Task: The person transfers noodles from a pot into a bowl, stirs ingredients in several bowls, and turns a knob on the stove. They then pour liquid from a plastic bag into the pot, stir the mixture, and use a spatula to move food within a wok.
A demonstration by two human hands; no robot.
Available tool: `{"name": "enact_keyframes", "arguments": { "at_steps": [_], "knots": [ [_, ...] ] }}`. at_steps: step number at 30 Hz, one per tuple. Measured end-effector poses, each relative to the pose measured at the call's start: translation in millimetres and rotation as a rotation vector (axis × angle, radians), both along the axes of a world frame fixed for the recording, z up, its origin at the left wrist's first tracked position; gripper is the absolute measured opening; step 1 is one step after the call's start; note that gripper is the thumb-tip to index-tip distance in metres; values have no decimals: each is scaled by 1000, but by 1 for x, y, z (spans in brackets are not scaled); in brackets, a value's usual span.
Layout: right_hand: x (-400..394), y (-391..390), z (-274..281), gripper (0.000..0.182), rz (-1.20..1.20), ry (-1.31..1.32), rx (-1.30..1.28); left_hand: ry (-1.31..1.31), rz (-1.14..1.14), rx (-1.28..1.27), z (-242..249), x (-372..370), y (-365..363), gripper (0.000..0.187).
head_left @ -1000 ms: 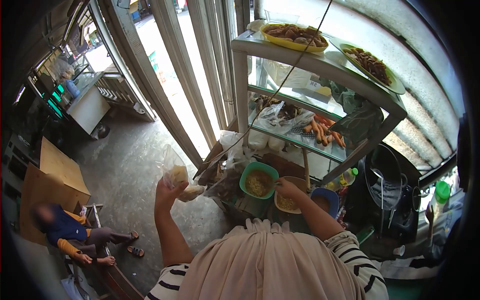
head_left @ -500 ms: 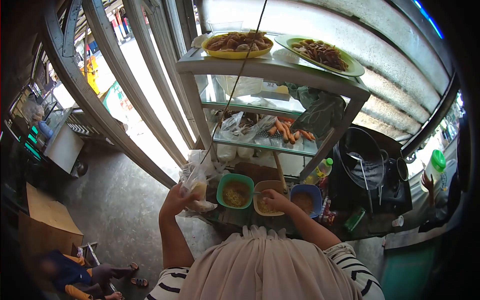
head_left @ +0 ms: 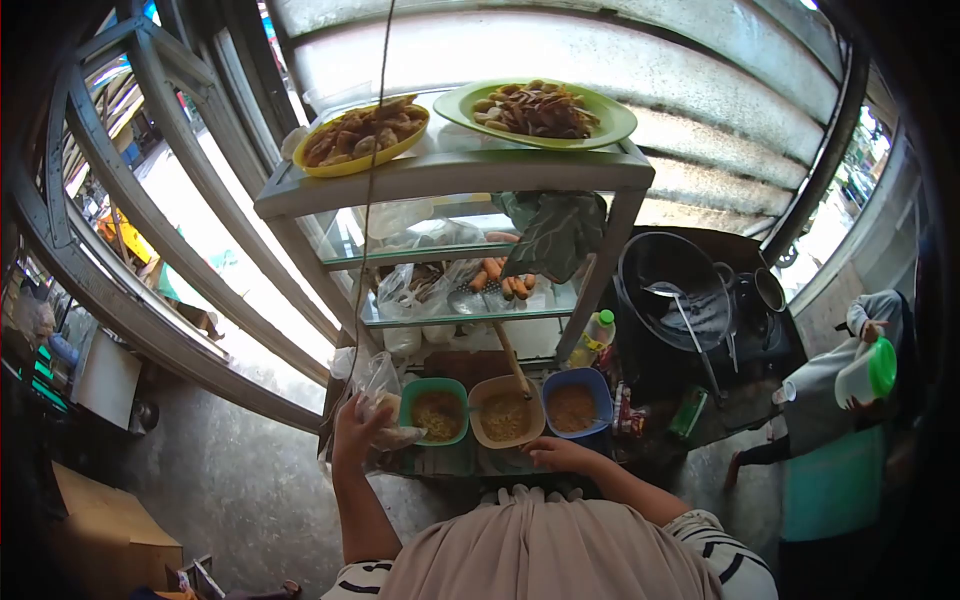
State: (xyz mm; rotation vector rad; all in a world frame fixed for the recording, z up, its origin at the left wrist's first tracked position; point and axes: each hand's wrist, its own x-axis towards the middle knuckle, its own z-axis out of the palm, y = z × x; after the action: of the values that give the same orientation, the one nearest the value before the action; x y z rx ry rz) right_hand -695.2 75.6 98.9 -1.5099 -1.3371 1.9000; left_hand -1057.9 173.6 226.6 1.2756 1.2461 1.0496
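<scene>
My left hand (head_left: 360,432) is closed on a clear plastic bag (head_left: 376,385) with pale contents, just left of the green bowl (head_left: 434,411). My right hand (head_left: 560,455) is at the front rim of the beige bowl (head_left: 505,411); its fingers are partly curled, and whether they hold anything is too small to tell. Both bowls have noodles in them. To the right is a blue bowl (head_left: 577,403) with orange-brown contents. A wooden handle (head_left: 511,362) leans down to the beige bowl's back rim.
Behind the bowls stands a glass case (head_left: 455,180) with a yellow plate (head_left: 362,136) and a green plate (head_left: 535,115) of food on top. A black wok (head_left: 676,292) and a bottle (head_left: 594,338) are at the right. Another person (head_left: 835,375) holds a green-lidded container (head_left: 868,372).
The view has turned right. My right hand has moved from inside the beige bowl to its front rim. The other person has come further into view with the container.
</scene>
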Motion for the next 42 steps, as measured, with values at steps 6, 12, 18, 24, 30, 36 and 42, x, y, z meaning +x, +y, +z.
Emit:
{"name": "enact_keyframes", "arguments": {
  "at_steps": [6,12,18,24,30,36,42],
  "knots": [
    [54,-42,-13,32,58,2,-150,-50,-69,64,5,56,7,45],
    [138,-95,-40,31,-61,47,-208,-3,-60,146,23,133,-22,42],
    [261,-180,-45,30,-203,6,-256,25,43,173,23,236,-81,41],
    [409,-255,-72,29,-264,-64,-352,-53,53,218,1,343,-118,46],
    [526,-255,-46,25,-671,26,-255,-176,174,175,4,423,-134,45],
    [649,-190,-80,29,-703,-275,-169,-86,218,257,14,456,-119,44],
    [697,-152,-58,35,-383,-1253,127,-149,326,256,3,488,-106,48]
  ]
}}
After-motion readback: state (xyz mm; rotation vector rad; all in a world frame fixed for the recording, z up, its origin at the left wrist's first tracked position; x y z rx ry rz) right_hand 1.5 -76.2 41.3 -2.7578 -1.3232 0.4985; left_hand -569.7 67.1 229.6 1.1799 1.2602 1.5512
